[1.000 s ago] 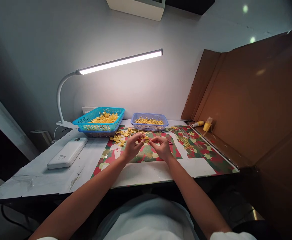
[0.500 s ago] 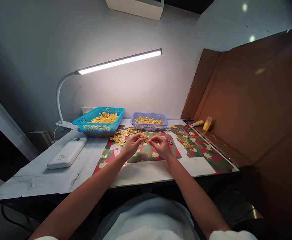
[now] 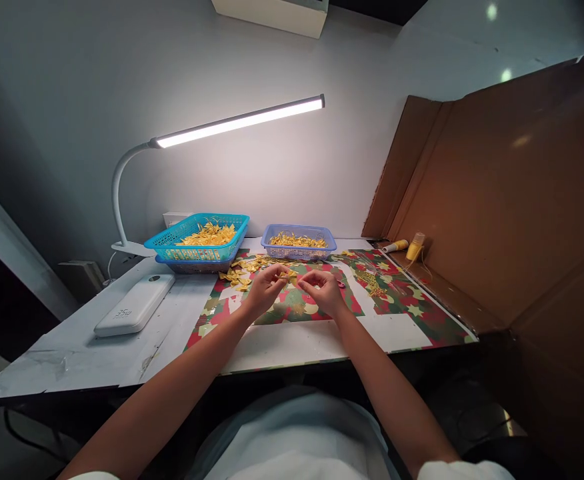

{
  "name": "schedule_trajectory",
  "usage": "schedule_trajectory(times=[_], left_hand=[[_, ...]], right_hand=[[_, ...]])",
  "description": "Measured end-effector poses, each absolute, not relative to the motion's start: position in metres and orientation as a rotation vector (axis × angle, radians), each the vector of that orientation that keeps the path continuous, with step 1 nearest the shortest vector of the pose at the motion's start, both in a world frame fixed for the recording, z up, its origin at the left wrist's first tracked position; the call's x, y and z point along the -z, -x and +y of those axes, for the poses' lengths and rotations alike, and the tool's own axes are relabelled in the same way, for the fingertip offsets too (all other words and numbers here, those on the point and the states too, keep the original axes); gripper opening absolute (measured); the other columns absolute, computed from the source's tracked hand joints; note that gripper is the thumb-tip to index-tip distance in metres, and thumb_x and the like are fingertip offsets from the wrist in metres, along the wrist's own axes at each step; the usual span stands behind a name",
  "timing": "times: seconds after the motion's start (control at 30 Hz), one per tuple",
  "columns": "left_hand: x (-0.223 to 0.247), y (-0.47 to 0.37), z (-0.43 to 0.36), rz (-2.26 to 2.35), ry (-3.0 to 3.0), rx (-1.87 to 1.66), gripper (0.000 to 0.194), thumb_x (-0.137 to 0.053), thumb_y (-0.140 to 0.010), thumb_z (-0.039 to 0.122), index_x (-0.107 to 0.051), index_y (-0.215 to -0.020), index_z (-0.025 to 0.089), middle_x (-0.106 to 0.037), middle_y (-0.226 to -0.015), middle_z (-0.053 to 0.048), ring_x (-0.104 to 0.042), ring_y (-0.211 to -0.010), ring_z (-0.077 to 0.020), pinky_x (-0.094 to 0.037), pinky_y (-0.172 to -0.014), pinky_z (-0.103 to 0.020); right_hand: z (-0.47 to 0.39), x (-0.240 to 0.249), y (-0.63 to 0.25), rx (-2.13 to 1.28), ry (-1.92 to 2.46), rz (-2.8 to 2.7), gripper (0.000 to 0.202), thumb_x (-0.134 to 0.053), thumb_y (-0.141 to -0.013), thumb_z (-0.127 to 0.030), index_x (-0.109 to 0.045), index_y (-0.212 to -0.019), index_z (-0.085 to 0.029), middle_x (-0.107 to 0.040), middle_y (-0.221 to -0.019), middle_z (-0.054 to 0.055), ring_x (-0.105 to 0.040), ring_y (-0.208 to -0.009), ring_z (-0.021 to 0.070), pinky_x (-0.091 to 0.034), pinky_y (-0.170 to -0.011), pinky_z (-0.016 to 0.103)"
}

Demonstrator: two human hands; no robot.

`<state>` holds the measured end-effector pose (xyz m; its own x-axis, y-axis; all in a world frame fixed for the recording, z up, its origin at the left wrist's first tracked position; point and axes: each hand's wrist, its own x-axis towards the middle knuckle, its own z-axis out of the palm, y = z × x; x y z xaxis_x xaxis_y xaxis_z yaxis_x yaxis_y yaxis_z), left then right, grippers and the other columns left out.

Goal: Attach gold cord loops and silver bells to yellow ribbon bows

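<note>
My left hand [image 3: 266, 289] is above the patterned sheet, its thumb and fingers closed on a small gold ribbon bow [image 3: 291, 274]. Just to the right, my right hand [image 3: 323, 291] has its thumb and forefinger pinched together close to the bow. Whatever lies between those right fingertips is too small to make out. Behind my left hand, loose gold bows [image 3: 237, 277] and gold strips [image 3: 262, 263] lie on the sheet. A pink-handled tool [image 3: 341, 285] shows partly beside my right hand.
A turquoise basket [image 3: 159, 241] of gold bows sits on another basket at the back left. A blue-violet basket [image 3: 299, 254] holds gold pieces. Gold cord [image 3: 373, 285], a yellow-capped bottle [image 3: 415, 248], a white power bank [image 3: 135, 307], a lamp [image 3: 242, 122] and cardboard [image 3: 502, 200] surround the area.
My right fingertips have drawn slightly away from the bow, leaving a small gap. The left hand keeps its hold almost in the same place.
</note>
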<state>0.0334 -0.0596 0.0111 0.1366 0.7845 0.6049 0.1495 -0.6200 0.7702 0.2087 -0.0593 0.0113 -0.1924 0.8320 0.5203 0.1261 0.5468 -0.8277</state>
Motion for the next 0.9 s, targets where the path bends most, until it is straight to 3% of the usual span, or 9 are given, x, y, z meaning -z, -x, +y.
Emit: schedule_trajectory(times=[0.33,0.9], left_hand=[[-0.018,-0.035,-0.068,0.947,-2.121,-1.603,0.024,-0.052,-0.084,0.026,-0.044,-0.063,0.019,-0.056,-0.072,-0.001,-0.047,-0.065,-0.0129,-0.037,-0.06,-0.025],[-0.019,-0.037,-0.07,0.967,-2.068,-1.56,0.023,-0.054,-0.081,0.028,-0.046,-0.062,0.019,-0.055,-0.071,0.0,-0.046,-0.064,-0.0125,-0.037,-0.06,-0.025]], right_hand=[[-0.061,-0.013,-0.209,-0.781,0.812,-1.664,0.016,-0.067,-0.074,-0.033,-0.066,-0.067,-0.019,-0.068,-0.068,0.004,-0.062,-0.066,0.0177,-0.051,-0.065,0.031],[-0.059,-0.01,-0.208,-0.785,0.805,-1.658,0.018,-0.067,-0.074,-0.037,-0.065,-0.067,-0.02,-0.067,-0.067,0.004,-0.061,-0.065,0.0174,-0.051,-0.063,0.031]])
